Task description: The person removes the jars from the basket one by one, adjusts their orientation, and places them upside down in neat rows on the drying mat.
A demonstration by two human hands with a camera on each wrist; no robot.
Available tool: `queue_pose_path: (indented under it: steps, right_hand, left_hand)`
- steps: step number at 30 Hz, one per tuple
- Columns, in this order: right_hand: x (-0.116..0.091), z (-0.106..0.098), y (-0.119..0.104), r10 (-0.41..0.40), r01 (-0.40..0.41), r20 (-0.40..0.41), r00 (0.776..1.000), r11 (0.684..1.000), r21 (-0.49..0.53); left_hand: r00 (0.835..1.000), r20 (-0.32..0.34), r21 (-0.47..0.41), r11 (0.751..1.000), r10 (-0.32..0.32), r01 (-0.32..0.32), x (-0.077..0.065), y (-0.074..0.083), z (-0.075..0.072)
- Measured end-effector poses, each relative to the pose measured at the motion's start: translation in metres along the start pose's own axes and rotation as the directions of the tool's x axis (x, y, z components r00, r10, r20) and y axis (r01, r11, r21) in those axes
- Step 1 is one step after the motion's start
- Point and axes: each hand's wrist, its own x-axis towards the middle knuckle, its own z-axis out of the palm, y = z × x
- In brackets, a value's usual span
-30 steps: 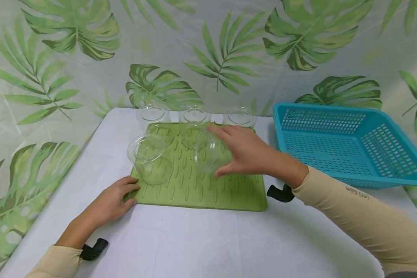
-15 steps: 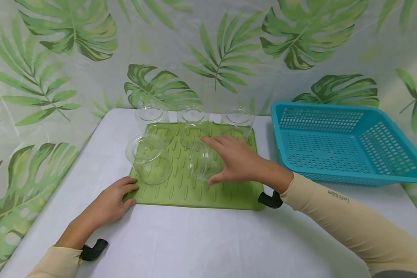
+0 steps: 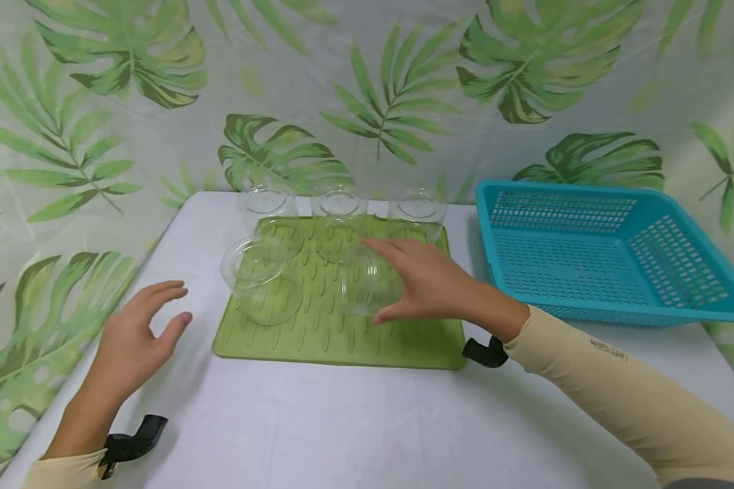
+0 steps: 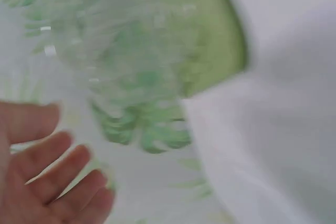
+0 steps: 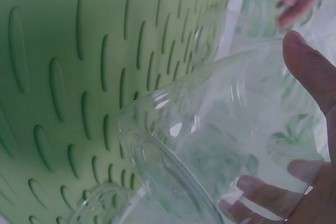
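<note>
My right hand (image 3: 425, 280) grips a clear cup (image 3: 356, 280) held sideways above the green ridged mat (image 3: 318, 339). In the right wrist view, the thumb and fingers wrap round the clear wall, and one end with a ring-shaped ridge points away from the palm. My left hand (image 3: 136, 336) hovers beside the mat's left edge, fingers spread and holding nothing; the left wrist view is blurred. Nearest to it on the mat stands another clear cup (image 3: 269, 288). Along the mat's back edge stand a left cup (image 3: 266, 210), a middle cup (image 3: 339, 217) and a right cup (image 3: 417, 209).
A blue perforated plastic basket (image 3: 563, 272) sits at the table's right side, beside the mat. White cloth (image 3: 355, 428) covers the table. A leaf-print curtain (image 3: 404, 102) hangs behind and at the left.
My left hand has let go of the mat's left edge, lifted and moved left. My right hand has carried the cup slightly lower and toward me, then a little right.
</note>
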Motion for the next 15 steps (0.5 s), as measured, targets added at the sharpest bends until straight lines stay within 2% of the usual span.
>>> queue_pose_path:
  steps: [2,4,6,8,10,11,13,15]
  right_hand:
    - [-0.003,-0.002,0.002,-0.001,0.001,-0.02,1.0,1.0,-0.012]
    - [-0.009,-0.005,0.005,0.004,-0.005,-0.043,0.999,1.0,-0.027]
    - [-0.016,-0.008,0.007,0.013,-0.016,-0.064,0.998,0.999,-0.035]
    - [-0.021,-0.011,0.008,0.019,-0.022,-0.084,0.996,0.999,-0.034]
    - [-0.024,-0.013,0.008,0.007,-0.011,-0.116,0.993,0.999,-0.036]
    - [-0.025,-0.014,0.007,-0.003,-0.003,-0.136,0.991,0.999,-0.038]
    - [-0.027,-0.014,0.006,-0.023,0.016,-0.183,0.983,0.999,-0.038]
    - [-0.028,-0.013,0.003,-0.045,0.036,-0.233,0.972,0.998,-0.043]
  left_hand:
    - [0.988,-0.153,-0.064,0.997,0.036,-0.047,0.009,0.014,-0.007]
    - [0.958,-0.272,-0.142,0.981,0.086,-0.128,0.021,0.032,-0.006]
    - [0.925,-0.349,-0.191,0.955,0.149,-0.226,0.034,0.056,0.0]
    - [0.902,-0.376,-0.231,0.922,0.211,-0.312,0.046,0.081,0.008]
    - [0.901,-0.343,-0.264,0.893,0.265,-0.364,0.055,0.104,0.017]
    - [0.907,-0.302,-0.271,0.886,0.293,-0.376,0.059,0.114,0.022]
    - [0.928,-0.177,-0.287,0.885,0.328,-0.368,0.064,0.129,0.032]
    - [0.943,-0.021,-0.287,0.902,0.331,-0.323,0.066,0.141,0.043]
